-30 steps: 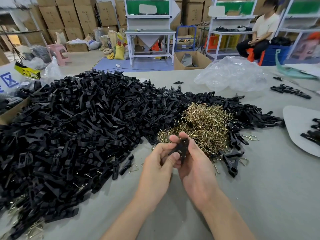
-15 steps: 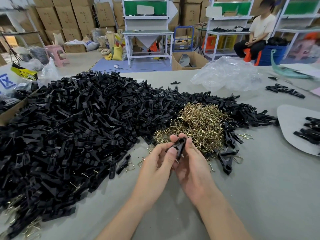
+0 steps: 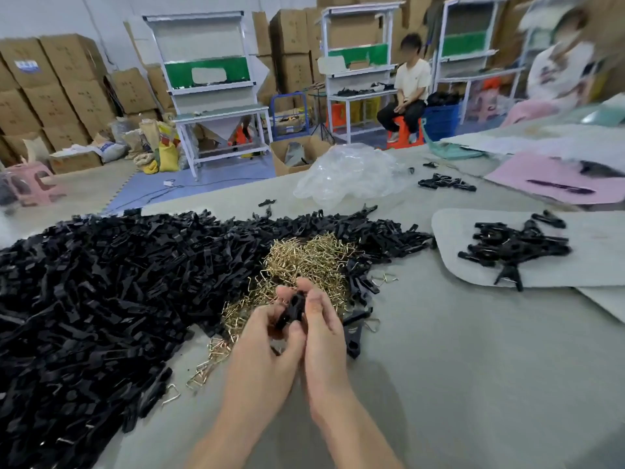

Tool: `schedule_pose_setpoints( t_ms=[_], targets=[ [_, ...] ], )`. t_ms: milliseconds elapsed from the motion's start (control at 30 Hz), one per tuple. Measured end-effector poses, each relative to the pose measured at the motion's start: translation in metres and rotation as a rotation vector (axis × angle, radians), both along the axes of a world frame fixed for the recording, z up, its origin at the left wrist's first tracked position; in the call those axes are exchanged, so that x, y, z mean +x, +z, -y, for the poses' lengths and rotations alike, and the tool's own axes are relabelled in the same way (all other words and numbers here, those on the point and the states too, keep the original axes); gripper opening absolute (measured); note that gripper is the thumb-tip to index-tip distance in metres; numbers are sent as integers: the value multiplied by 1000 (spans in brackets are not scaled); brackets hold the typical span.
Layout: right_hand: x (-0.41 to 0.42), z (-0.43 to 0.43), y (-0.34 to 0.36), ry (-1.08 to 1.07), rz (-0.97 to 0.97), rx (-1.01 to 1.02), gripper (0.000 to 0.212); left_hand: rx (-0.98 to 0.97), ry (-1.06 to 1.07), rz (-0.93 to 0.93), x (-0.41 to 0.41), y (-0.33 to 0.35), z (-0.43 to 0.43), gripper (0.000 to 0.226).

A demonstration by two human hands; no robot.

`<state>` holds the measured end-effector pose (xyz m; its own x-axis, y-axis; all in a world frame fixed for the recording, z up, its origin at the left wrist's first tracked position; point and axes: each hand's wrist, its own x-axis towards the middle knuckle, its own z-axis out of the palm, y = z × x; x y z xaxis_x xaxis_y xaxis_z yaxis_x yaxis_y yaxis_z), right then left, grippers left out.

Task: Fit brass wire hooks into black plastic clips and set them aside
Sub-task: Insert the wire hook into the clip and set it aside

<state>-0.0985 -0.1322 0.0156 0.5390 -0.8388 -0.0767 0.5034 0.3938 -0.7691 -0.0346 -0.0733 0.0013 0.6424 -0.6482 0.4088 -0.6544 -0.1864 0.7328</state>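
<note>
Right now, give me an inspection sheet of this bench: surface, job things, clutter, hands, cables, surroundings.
Surface: grey table.
Job's things: large black clip pile left; brass hook heap centre; smaller clip batch on a grey mat right.
Clutter: crumpled clear plastic bag; pink sheet.
Hands: left hand and right hand both grip one black clip.
Cables: one dark cable on the blue floor mat.
Surroundings: stacked cardboard boxes, white workstations, a seated person.
</note>
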Motion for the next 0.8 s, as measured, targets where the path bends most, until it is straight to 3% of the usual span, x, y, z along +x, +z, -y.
schedule_pose_setpoints(
  t_ms=[133,233,400,467,667,800],
  targets=[
    [-33,43,12,-365,-20,32,27,66,-145,19,-31,19,79,25],
    [-67,73,17,-583,-116,-81,34,169,-267,-35,-65,34,163,35],
    [-112,110,12,-631,-249,-214,41,110,-449,-364,-121,69,271,65],
    [-122,117,9,-637,-291,-246,43,97,-457,-393,-128,70,281,65],
    [-103,96,1,-554,-483,-354,36,19,-474,-162,-83,38,184,39],
    [-61,48,-2,-428,-645,-689,39,29,-227,262,-19,-4,67,36]
  ],
)
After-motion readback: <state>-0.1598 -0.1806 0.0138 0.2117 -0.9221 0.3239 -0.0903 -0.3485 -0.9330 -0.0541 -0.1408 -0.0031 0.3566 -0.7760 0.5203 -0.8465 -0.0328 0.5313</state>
